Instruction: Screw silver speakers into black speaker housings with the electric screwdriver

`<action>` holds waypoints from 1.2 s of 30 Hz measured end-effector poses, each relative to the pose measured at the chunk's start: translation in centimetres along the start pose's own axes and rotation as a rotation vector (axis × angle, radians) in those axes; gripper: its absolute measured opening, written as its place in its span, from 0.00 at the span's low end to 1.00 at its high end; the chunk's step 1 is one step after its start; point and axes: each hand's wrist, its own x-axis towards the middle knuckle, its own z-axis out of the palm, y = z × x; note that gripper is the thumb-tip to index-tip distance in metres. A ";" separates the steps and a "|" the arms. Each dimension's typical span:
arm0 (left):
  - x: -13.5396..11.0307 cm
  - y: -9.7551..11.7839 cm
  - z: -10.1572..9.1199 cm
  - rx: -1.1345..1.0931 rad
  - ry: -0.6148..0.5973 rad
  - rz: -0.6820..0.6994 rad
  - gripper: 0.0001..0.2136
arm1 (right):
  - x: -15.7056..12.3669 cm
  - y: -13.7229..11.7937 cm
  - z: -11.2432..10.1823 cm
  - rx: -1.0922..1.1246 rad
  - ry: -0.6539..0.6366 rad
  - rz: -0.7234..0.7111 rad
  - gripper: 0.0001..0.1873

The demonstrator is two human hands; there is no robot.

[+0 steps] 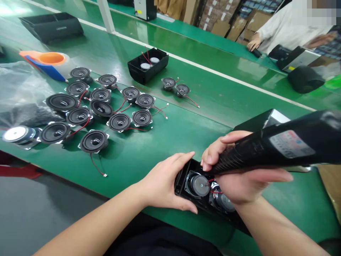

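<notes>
My left hand [166,183] grips the left end of a black speaker housing [183,177] at the near edge of the green table; thumb and fingers clamp its side. Two round speaker drivers [198,185] sit inside the housing, with red wires between them. My right hand [239,170] is wrapped round a long black electric screwdriver [279,145], whose tip points down into the housing by the drivers. The tip itself is hidden behind my fingers.
Several loose black speaker drivers [93,113] with red wires lie on the green table [138,156] at the left. Another black housing [147,65] with two drivers stands farther back. An orange tape dispenser [49,60] is at far left. A person in white [282,25] works at the far right.
</notes>
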 end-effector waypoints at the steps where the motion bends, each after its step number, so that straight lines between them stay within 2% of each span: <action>1: 0.0 0.0 0.0 -0.001 -0.001 0.003 0.59 | 0.0 0.2 -0.2 0.004 -0.026 -0.009 0.36; 5: 0.0 0.1 -0.1 0.001 -0.003 -0.006 0.60 | -0.3 0.5 -0.9 0.014 -0.115 -0.054 0.35; 9: 0.0 0.2 -0.2 0.003 -0.019 -0.041 0.59 | -0.6 0.7 -1.3 0.041 -0.160 -0.020 0.33; 16: 0.1 -0.3 -0.4 0.031 -0.003 0.047 0.59 | -1.1 1.1 -1.5 0.018 -0.182 -0.101 0.23; 20: -0.1 -0.2 -0.6 0.060 -0.007 0.035 0.56 | -1.0 1.7 -1.2 0.041 -0.178 -0.138 0.19; 22: -0.4 -0.2 -0.7 0.093 -0.019 -0.011 0.56 | -0.6 0.8 -1.1 0.056 -0.142 -0.160 0.20; 25: -0.7 -0.3 -0.7 0.168 -0.049 -0.096 0.57 | 0.2 -2.8 -1.8 0.068 -0.016 -0.224 0.30; 26: -0.8 -0.3 -0.7 0.184 -0.057 -0.111 0.57 | 0.5 -4.3 -2.4 0.053 0.043 -0.265 0.34; 27: -0.8 -0.3 -0.7 0.194 -0.064 -0.120 0.58 | 0.8 -5.7 -3.2 -0.022 0.178 -0.284 0.32; 28: -0.8 -0.3 -0.8 0.198 -0.068 -0.122 0.58 | 1.1 -6.9 -4.2 -0.100 0.259 -0.304 0.33; 29: -0.7 -0.3 -0.8 0.197 -0.069 -0.121 0.58 | 1.4 -7.8 -5.3 -0.159 0.309 -0.401 0.35; 30: -0.7 -0.2 -0.8 0.195 -0.069 -0.121 0.58 | 1.8 -8.4 -6.4 -0.223 0.370 -0.433 0.35; 33: -0.5 -0.1 -0.8 0.183 -0.058 -0.129 0.57 | 2.9 -8.1 -9.4 -0.328 0.461 -0.511 0.35; 36: -0.5 -0.1 -0.8 0.185 -0.051 -0.126 0.56 | 3.5 -6.9 -10.9 -0.332 0.452 -0.510 0.36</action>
